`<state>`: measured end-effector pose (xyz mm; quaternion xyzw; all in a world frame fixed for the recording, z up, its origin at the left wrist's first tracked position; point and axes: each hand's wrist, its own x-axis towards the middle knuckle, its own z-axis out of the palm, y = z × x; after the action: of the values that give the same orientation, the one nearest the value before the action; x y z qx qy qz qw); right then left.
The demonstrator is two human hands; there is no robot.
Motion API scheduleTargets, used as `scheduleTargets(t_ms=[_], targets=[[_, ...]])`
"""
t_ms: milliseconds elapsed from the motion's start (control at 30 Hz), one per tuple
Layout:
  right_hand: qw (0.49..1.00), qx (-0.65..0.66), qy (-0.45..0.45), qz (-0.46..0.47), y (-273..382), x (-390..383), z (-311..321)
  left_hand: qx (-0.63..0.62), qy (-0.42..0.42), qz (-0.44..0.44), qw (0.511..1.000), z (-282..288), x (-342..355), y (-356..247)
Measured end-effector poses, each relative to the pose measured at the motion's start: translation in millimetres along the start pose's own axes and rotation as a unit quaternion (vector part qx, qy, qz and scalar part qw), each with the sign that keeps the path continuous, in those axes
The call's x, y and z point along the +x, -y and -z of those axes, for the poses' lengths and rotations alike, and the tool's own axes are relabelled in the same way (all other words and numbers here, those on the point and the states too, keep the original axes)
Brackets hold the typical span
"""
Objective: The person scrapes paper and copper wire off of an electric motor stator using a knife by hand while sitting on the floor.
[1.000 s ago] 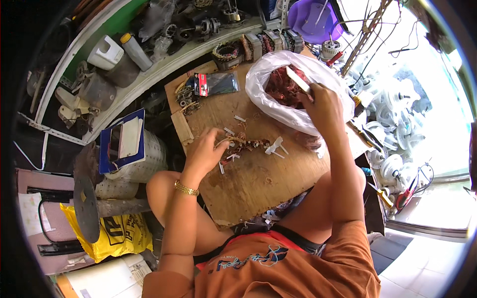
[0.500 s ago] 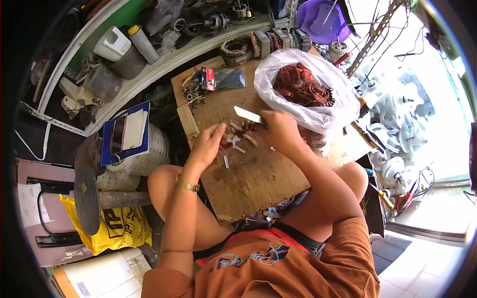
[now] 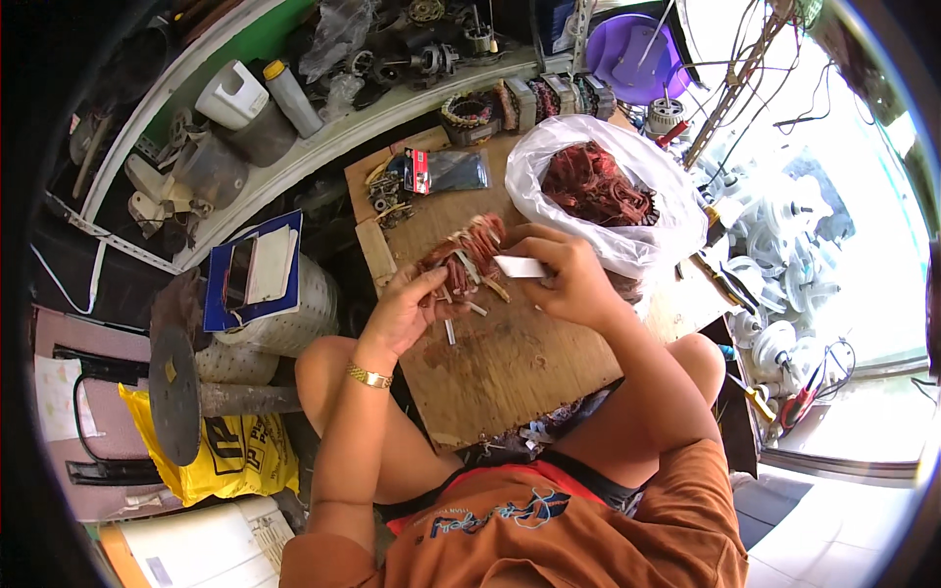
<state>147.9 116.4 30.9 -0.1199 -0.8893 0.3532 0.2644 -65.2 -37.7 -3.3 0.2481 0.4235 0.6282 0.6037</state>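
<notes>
My left hand [image 3: 397, 309] grips a bundle of reddish-brown wire coils [image 3: 475, 240] with pale strips among its loops, held over the wooden board [image 3: 510, 382]. To its right, my right hand [image 3: 570, 279] is closed on a flat white strip [image 3: 524, 268]. The strip's end points left at the coils, close beside them; whether it touches them I cannot tell. Small white pieces [image 3: 450, 333] lie on the board under my left hand. Just beyond my right hand, an open white plastic bag [image 3: 676, 186] holds more dark red coils [image 3: 588, 181].
At the board's far left are small metal parts [image 3: 390, 201] and a flat package [image 3: 451, 171]. Wound motor cores [image 3: 534, 101] line its far edge. Pliers [image 3: 725, 279] lie at the right. A blue folder [image 3: 255, 269] tops a drum on the left.
The coil bundle has come up in my left hand. My right hand has turned and moved slightly nearer to me, bringing the white strip lower, beside the coils.
</notes>
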Motion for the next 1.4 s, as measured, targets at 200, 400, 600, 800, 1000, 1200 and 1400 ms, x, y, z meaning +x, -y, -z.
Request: scheduleTargets(t_ms=[200,400,600,800,1000,1200,1400], targets=[[0.996,0.039,-0.086,0.013,0.3,4.7,21.7,0.076,0.065,0.016,0.995,1.4,0.3,-5.3],[0.965,0.184,0.103,-0.156,-8.2,-0.6,15.7,0.091,0.081,-0.005,0.993,-2.7,1.8,-5.8],[0.979,0.170,-0.036,-0.106,-6.9,-3.1,-0.2,-0.207,0.069,-0.008,0.976,-25.8,5.8,9.1],[0.993,0.005,-0.101,-0.059,-0.8,-1.8,-11.6,-0.151,0.069,-0.121,0.979,-30.2,12.7,36.7],[0.994,-0.024,-0.096,-0.054,11.0,-1.3,-17.1,-0.046,-0.045,-0.172,0.983,-31.1,21.0,42.1],[0.997,-0.028,-0.056,-0.045,9.5,-4.7,-21.1,-0.066,-0.154,-0.128,0.977,-46.0,21.0,33.2],[0.991,0.023,-0.113,-0.061,-5.9,-1.4,-22.5,-0.133,-0.161,-0.106,0.972,-43.4,25.8,32.9]])
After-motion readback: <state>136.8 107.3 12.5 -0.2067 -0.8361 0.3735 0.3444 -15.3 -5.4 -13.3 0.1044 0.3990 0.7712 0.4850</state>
